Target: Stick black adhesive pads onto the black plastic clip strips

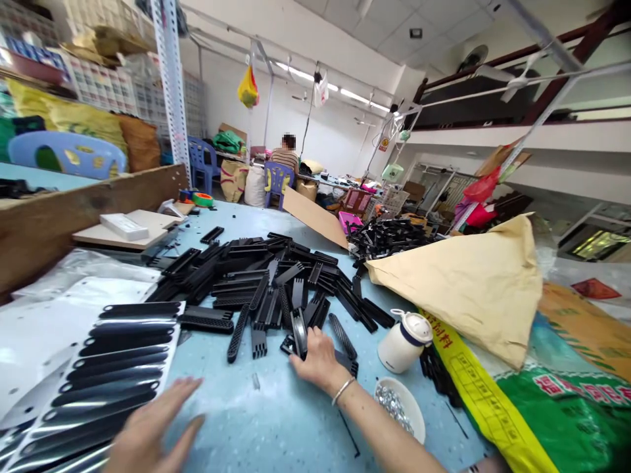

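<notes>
My right hand (318,358), with a bracelet at the wrist, has its fingers closed on a dark curved piece (298,334) at the near edge of a pile of black plastic parts (256,269). My left hand (160,420) is slightly blurred, its fingers and thumb spread with nothing between them, over the blue table (236,407) at the lower left. Beside it a white sheet carries a row of glossy black strips (118,355). Several textured black handles lie near my right hand, some partly hidden under other parts.
A white lidded cup (404,341) and a white bowl of small metal pieces (419,420) stand right of my right forearm. Brown paper (468,282) and printed bags (562,401) cover the right side. A wooden board (89,223) edges the left. A person (284,156) sits far back.
</notes>
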Demonstrator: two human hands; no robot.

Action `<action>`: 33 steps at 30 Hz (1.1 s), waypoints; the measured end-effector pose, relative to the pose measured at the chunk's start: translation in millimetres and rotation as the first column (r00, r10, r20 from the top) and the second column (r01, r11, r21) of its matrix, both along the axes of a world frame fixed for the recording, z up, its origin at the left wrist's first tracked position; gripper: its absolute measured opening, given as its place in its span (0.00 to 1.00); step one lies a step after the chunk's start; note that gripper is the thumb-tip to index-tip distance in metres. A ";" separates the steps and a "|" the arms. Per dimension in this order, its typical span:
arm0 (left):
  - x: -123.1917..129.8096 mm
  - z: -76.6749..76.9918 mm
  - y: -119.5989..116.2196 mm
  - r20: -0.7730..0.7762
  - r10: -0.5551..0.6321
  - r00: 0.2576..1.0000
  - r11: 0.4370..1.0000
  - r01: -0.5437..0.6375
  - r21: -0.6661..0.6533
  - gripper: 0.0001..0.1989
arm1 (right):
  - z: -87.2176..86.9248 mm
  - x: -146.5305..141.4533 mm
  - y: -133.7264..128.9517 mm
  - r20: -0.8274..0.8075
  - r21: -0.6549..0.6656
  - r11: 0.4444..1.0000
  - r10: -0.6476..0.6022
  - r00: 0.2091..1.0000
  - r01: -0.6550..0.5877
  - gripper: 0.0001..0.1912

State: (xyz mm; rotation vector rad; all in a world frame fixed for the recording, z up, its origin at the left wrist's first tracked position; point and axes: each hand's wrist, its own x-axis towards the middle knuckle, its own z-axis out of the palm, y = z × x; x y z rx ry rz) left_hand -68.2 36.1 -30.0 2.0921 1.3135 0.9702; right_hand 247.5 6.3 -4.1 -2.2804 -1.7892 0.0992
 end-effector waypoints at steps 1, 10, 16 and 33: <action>19.2 2.0 -4.1 0.002 -0.017 1.000 0.998 0.017 0.067 0.23 | -0.4 -7.3 -7.6 -0.007 -0.001 0.999 0.043 0.999 -0.043 0.28; 147.0 29.2 -7.7 -0.421 -0.287 0.860 0.926 0.362 0.107 0.24 | 17.1 -33.4 -77.6 -0.021 0.045 0.890 0.455 0.890 -0.454 0.41; 149.5 29.4 -17.1 -0.511 -0.367 0.777 0.879 0.469 0.082 0.13 | 15.0 8.7 -142.7 0.095 -0.014 0.973 0.231 0.968 -0.230 0.07; 84.0 33.7 -17.4 -0.487 -0.368 0.792 0.924 0.368 -0.099 0.19 | 10.6 2.7 -176.8 -0.038 0.062 0.960 0.277 0.960 -0.274 0.05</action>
